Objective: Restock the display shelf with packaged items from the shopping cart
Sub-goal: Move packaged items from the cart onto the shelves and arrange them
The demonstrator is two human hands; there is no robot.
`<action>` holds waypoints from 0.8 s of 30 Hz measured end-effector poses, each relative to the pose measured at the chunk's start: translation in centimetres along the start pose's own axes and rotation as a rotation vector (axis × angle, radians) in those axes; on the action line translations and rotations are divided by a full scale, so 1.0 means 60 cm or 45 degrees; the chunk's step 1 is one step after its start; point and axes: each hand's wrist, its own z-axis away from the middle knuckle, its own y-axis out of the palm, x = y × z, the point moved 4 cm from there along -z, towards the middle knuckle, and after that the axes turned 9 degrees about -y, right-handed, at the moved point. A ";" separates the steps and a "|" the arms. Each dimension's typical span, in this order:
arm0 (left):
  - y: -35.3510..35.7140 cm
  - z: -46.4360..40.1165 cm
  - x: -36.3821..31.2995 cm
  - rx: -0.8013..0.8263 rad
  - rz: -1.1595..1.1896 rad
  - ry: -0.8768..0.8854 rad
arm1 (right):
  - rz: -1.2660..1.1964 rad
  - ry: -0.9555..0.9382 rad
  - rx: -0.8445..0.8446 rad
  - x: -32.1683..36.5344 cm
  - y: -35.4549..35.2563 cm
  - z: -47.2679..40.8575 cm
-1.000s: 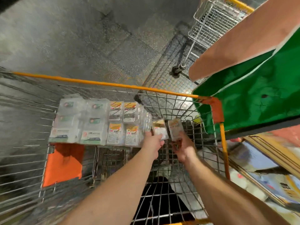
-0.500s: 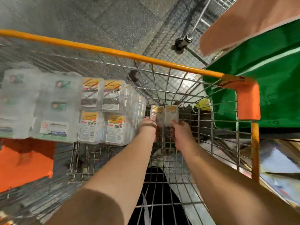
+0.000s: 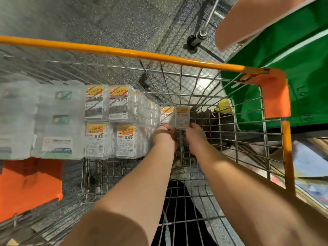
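Observation:
A wire shopping cart (image 3: 195, 89) with an orange rim holds a block of clear dental floss packs (image 3: 110, 121) with yellow labels, stacked along its left side. Further left lie blurred clear packs with green labels (image 3: 58, 119). My left hand (image 3: 164, 137) holds one floss pack (image 3: 166, 115) from below, deep in the cart. Right beside it, my right hand (image 3: 193, 137) holds a second floss pack (image 3: 182, 117). The two packs stand upright and touch each other. The fingertips of both hands are hidden behind the packs.
An orange plastic flap (image 3: 26, 189) hangs at the cart's left. A green panel (image 3: 292, 55) and a tan ledge (image 3: 257, 18) stand to the right. Another cart's wheel post (image 3: 197, 39) sits on the grey floor ahead. Flattened cardboard and printed sheets (image 3: 308, 162) lie right of the cart.
Both hands have brought their two floss packs together and lowered them deeper into the cart, next to the stacked block. The camera has leaned closer over the cart.

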 end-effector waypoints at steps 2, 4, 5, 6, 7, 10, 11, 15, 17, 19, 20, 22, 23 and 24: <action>-0.005 0.010 0.008 0.038 -0.023 -0.084 | -0.017 0.016 0.000 -0.008 -0.005 0.006; -0.013 0.024 0.012 0.051 -0.100 -0.052 | 0.013 -0.010 0.009 -0.002 -0.012 0.030; -0.018 0.034 0.016 0.073 -0.158 -0.025 | 0.065 -0.040 0.027 0.004 -0.016 0.046; -0.022 0.046 0.019 0.087 -0.225 0.003 | 0.131 -0.078 0.043 0.013 -0.020 0.060; -0.027 0.063 0.022 0.113 -0.295 0.045 | 0.175 -0.114 0.062 0.024 -0.024 0.079; -0.051 0.135 0.022 0.145 -0.571 0.232 | 0.320 -0.244 0.118 0.068 -0.042 0.148; -0.055 0.153 0.018 0.143 -0.639 0.284 | 0.377 -0.293 0.148 0.085 -0.047 0.166; -0.080 0.279 0.005 0.173 -0.969 0.456 | 0.323 -0.466 0.114 0.145 -0.090 0.293; -0.075 0.339 -0.001 0.231 -1.080 0.603 | 0.250 -0.557 0.044 0.163 -0.117 0.355; -0.064 0.406 0.002 0.292 -1.178 0.763 | 0.261 -0.642 -0.023 0.171 -0.153 0.415; -0.059 0.433 0.006 0.324 -1.228 0.838 | 0.281 -0.679 -0.075 0.175 -0.172 0.443; -0.047 0.470 0.016 0.382 -1.334 0.953 | 0.321 -0.729 -0.167 0.177 -0.203 0.480; -0.034 0.500 0.036 0.437 -1.412 1.017 | 0.297 -0.754 -0.213 0.175 -0.234 0.509; -0.023 0.522 0.052 0.469 -1.474 1.079 | 0.300 -0.774 -0.218 0.174 -0.254 0.531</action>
